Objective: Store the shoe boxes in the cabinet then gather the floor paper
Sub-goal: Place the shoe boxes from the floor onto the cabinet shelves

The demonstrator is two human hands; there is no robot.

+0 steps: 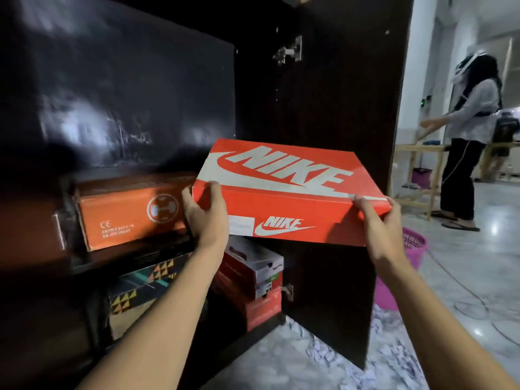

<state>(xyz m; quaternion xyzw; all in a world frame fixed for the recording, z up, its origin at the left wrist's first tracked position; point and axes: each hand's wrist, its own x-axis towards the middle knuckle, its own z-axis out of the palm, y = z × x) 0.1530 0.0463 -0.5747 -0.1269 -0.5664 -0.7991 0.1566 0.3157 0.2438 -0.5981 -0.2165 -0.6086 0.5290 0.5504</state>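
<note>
I hold a red Nike shoe box (287,192) level in front of the open dark cabinet (126,108). My left hand (206,212) grips its near left corner and my right hand (377,220) grips its near right corner. On the cabinet's upper shelf lies an orange shoe box (126,212), just left of the held box. The lower shelf has a patterned box (140,288) and a stack of red and white boxes (253,280). Scraps of torn white paper (388,358) lie scattered on the marble floor at the lower right.
The cabinet's open door (337,108) stands to the right of the box. A pink plastic basket (410,266) sits on the floor behind the door. Another person (472,130) stands at a wooden table (419,164) in the far right of the room.
</note>
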